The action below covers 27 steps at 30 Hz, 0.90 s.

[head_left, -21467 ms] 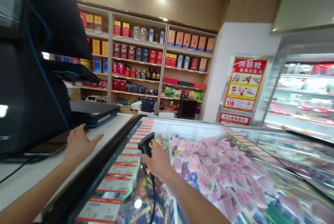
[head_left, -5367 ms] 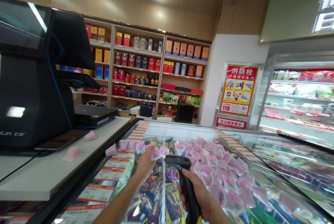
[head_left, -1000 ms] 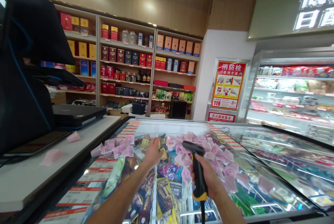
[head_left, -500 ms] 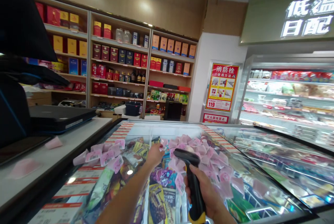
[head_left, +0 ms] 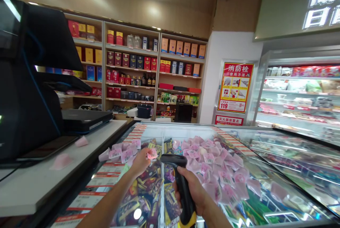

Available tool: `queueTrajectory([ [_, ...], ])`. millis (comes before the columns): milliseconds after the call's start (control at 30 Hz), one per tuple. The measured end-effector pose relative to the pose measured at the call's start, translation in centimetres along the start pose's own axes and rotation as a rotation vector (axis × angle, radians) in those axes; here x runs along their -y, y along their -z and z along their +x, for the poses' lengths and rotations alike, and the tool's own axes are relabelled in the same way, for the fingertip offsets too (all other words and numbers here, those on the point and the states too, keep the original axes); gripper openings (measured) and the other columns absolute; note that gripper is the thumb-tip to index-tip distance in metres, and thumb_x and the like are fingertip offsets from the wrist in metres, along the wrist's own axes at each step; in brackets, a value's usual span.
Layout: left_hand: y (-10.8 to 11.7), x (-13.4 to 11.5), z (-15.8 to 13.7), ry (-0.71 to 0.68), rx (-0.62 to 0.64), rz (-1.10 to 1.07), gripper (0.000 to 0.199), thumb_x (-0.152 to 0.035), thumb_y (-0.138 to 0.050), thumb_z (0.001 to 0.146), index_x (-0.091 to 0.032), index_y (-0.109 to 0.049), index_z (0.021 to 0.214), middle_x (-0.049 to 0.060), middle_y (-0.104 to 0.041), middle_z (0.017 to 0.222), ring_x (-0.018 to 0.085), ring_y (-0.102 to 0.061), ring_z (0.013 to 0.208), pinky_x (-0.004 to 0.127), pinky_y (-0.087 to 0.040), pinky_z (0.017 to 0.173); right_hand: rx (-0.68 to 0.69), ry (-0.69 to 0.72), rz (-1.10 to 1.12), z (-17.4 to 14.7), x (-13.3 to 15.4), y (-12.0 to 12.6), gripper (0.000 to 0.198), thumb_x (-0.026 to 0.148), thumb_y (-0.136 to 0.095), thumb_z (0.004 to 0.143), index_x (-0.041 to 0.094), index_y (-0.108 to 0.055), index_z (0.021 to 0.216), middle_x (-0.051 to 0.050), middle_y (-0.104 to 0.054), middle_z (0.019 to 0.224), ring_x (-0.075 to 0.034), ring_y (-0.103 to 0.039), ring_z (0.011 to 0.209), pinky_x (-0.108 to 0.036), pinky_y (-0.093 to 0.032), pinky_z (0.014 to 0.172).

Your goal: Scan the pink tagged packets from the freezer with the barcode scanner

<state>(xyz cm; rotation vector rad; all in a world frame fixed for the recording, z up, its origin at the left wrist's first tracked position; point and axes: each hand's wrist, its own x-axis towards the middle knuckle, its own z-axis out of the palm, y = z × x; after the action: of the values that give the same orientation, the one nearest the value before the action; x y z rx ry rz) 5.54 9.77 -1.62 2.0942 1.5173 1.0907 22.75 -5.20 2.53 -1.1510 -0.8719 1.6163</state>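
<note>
My left hand (head_left: 141, 161) pinches a small pink cup (head_left: 152, 154) with a barcode label, held above the glass top of a chest freezer. My right hand (head_left: 192, 189) is wrapped around the handle of a black and yellow barcode scanner (head_left: 183, 182). The scanner's head is just right of the pink cup and apart from it. A large heap of similar pink cups (head_left: 208, 158) lies on the glass to the right of the scanner. A smaller group of pink cups (head_left: 126, 155) sits to the left, beyond my left wrist.
Packaged frozen goods (head_left: 148, 182) show through the glass. At left, a white counter (head_left: 39, 185) bears a black register (head_left: 34, 90) and two loose pink pieces (head_left: 61, 161). Shelves of boxes (head_left: 130, 60) stand behind, and a lit refrigerated case (head_left: 300, 97) is at right.
My left hand has drawn back leftward from the heap's edge with a pink cup in it. The scanner has moved left, toward that hand. The view has turned slightly left.
</note>
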Motion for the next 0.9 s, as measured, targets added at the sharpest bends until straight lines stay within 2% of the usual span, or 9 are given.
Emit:
queueTrajectory([
  [100,0.6,0.2,0.1,-0.033,-0.021,0.06,0.031,0.004,-0.039,0.053,-0.018,-0.049,0.072,0.0,-0.056,0.078,0.014,-0.053,0.08,0.024,-0.039,0.074,0.005,0.021,0.013,0.4,-0.1,-0.3,0.037,0.049,-0.039,0.072,0.014,-0.049,0.063,0.001,-0.048,0.036,-0.007,-0.042,0.028,-0.017,-0.035,0.029],
  [233,0.9,0.1,0.6,-0.054,-0.066,0.103,0.03,0.007,-0.038,0.052,-0.015,-0.051,0.067,0.007,-0.053,0.097,0.016,-0.048,0.098,0.026,-0.034,0.085,-0.08,0.108,0.041,0.8,0.6,1.4,0.036,0.05,-0.044,0.068,0.014,-0.05,0.067,0.002,-0.049,0.04,-0.007,-0.042,0.03,-0.017,-0.035,0.029],
  [367,0.2,-1.5,1.5,-0.044,-0.157,0.128,0.036,0.004,-0.041,0.057,-0.011,-0.052,0.088,0.013,-0.038,0.12,0.022,-0.029,0.117,0.033,-0.023,0.096,-0.185,0.221,0.123,0.6,2.3,4.0,0.032,0.047,-0.05,0.066,0.016,-0.049,0.072,0.003,-0.053,0.048,-0.007,-0.045,0.033,-0.018,-0.036,0.03],
  [433,-1.1,-2.8,2.2,-0.035,-0.174,0.122,0.044,0.004,-0.04,0.06,-0.01,-0.048,0.1,0.013,-0.035,0.123,0.021,-0.025,0.119,0.032,-0.021,0.098,-0.215,0.238,0.148,0.3,3.2,5.1,0.03,0.045,-0.051,0.067,0.015,-0.049,0.068,0.004,-0.052,0.047,-0.007,-0.045,0.033,-0.018,-0.036,0.03],
  [533,-4.4,-4.9,3.6,-0.029,-0.115,0.079,0.042,-0.001,-0.043,0.066,-0.013,-0.046,0.106,0.01,-0.044,0.115,0.017,-0.037,0.111,0.03,-0.028,0.094,-0.246,0.231,0.185,-0.2,3.9,6.3,0.028,0.043,-0.051,0.067,0.015,-0.047,0.063,0.004,-0.05,0.045,-0.006,-0.043,0.031,-0.018,-0.035,0.029],
  [667,-9.4,-6.7,5.8,0.041,-0.033,0.0,0.034,-0.025,-0.049,0.074,-0.015,-0.046,0.106,0.007,-0.049,0.11,0.019,-0.046,0.1,0.041,-0.037,0.084,-0.292,0.211,0.18,-0.4,3.5,7.4,0.031,0.045,-0.052,0.067,0.015,-0.048,0.062,0.003,-0.051,0.046,-0.006,-0.044,0.031,-0.018,-0.035,0.029],
  [733,-11.3,-7.0,6.8,0.092,-0.014,-0.051,0.034,-0.03,-0.048,0.076,-0.016,-0.045,0.107,0.007,-0.048,0.111,0.02,-0.047,0.099,0.043,-0.038,0.082,-0.31,0.189,0.172,-0.2,3.1,7.8,0.033,0.047,-0.051,0.066,0.014,-0.049,0.063,0.003,-0.05,0.046,-0.007,-0.044,0.032,-0.018,-0.036,0.03],
  [800,-12.3,-6.9,7.5,0.144,0.008,-0.118,0.034,-0.03,-0.047,0.076,-0.016,-0.045,0.107,0.007,-0.048,0.111,0.019,-0.048,0.098,0.042,-0.039,0.082,-0.328,0.178,0.163,0.0,2.9,8.2,0.035,0.049,-0.05,0.066,0.014,-0.049,0.064,0.003,-0.05,0.045,-0.007,-0.044,0.032,-0.018,-0.036,0.029],
  [900,-12.0,-6.4,8.1,0.211,0.081,-0.265,0.032,-0.029,-0.046,0.076,-0.016,-0.046,0.106,0.006,-0.049,0.109,0.018,-0.049,0.095,0.041,-0.041,0.079,-0.319,0.172,0.125,0.3,2.7,8.4,0.036,0.05,-0.049,0.067,0.014,-0.049,0.065,0.002,-0.051,0.043,-0.007,-0.043,0.031,-0.018,-0.036,0.029],
])
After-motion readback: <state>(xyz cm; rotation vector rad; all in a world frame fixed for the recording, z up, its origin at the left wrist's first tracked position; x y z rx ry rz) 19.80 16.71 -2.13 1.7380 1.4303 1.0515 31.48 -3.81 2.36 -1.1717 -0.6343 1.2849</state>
